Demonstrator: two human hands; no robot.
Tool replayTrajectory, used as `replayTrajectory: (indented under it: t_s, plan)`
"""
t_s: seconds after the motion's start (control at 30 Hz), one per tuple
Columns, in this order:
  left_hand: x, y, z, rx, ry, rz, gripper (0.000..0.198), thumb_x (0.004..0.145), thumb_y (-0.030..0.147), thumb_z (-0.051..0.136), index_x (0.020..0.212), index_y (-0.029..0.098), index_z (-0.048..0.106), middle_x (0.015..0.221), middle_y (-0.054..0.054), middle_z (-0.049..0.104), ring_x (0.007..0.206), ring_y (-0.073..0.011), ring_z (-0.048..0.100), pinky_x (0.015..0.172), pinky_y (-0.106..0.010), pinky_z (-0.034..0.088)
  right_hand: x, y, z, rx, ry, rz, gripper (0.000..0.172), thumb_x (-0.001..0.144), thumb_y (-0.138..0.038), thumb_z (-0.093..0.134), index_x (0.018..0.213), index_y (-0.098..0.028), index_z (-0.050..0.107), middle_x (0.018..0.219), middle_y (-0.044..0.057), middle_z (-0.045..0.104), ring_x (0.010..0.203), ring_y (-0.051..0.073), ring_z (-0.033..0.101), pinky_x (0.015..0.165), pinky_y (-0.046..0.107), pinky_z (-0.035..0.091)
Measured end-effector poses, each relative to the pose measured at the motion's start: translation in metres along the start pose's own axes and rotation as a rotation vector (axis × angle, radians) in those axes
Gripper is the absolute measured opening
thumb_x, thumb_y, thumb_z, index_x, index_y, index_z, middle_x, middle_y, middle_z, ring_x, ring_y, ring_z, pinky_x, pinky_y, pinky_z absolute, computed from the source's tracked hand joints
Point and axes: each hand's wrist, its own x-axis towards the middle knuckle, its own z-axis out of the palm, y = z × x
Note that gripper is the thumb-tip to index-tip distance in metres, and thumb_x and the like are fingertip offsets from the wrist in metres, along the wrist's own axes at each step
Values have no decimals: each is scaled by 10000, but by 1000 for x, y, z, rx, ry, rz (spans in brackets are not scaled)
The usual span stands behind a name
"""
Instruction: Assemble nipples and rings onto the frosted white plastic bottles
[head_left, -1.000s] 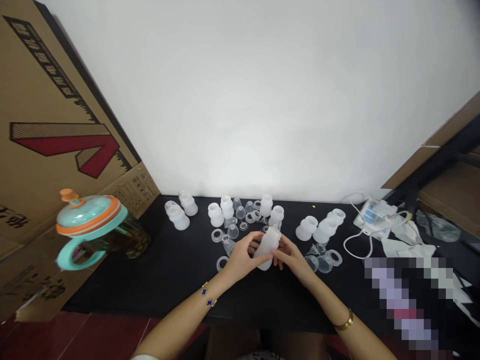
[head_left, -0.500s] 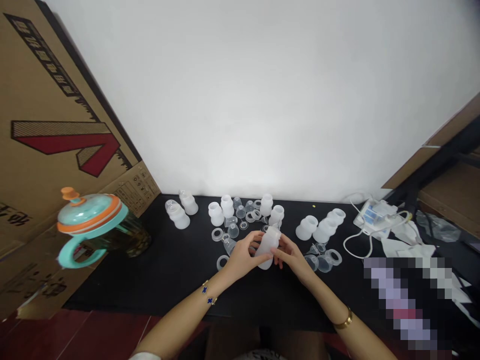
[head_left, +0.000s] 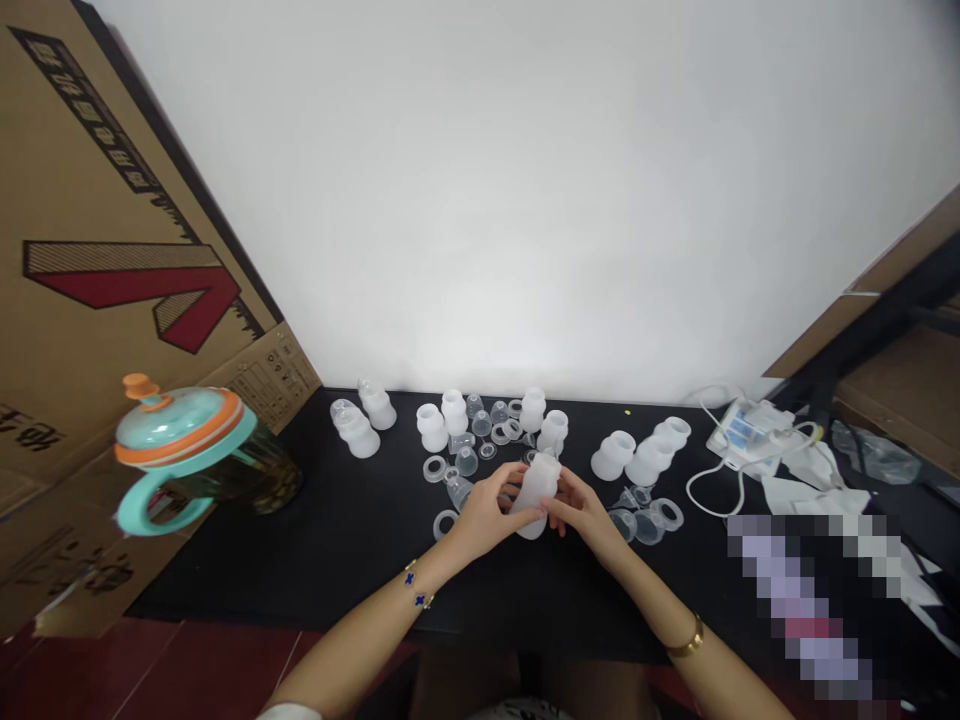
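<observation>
Between my two hands is a frosted white baby bottle (head_left: 535, 497), tilted a little with its neck up and to the right. My left hand (head_left: 487, 508) has its fingers around the bottle's left side, the thumb across its front. From the right, my right hand (head_left: 585, 512) holds the same bottle with thumb and fingers. Beyond it stand other open-necked bottles (head_left: 553, 431). Clear nipples (head_left: 466, 460) and ring collars (head_left: 435, 468) lie loose near my left hand. More clear caps (head_left: 649, 527) and a ring (head_left: 667, 515) are beside my right hand.
Two bottles with clear tops (head_left: 358, 432) stand at the left, near a big teal and orange jug (head_left: 187, 460) and a cardboard box (head_left: 90, 330). Several bottles (head_left: 615, 455) stand to the right. A white cable (head_left: 742, 470) and papers lie farther right on the black table (head_left: 337, 560).
Both hands stay in place around the bottle. The bottle has tipped very slightly between them.
</observation>
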Motion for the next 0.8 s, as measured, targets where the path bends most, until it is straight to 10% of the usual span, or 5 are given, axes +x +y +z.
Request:
replayTrajectory:
  t_s: [0.8]
  plan:
    - [4,4,-12,-31,1,1,419,868,412,658,1233,220,586,1243,-105,661,962,-221,697,690,-274,560,-2,-9,1,-16,27,-3,583,792,-415,774,1302,-221,568,948,36,656,530,86,526,412,201,417]
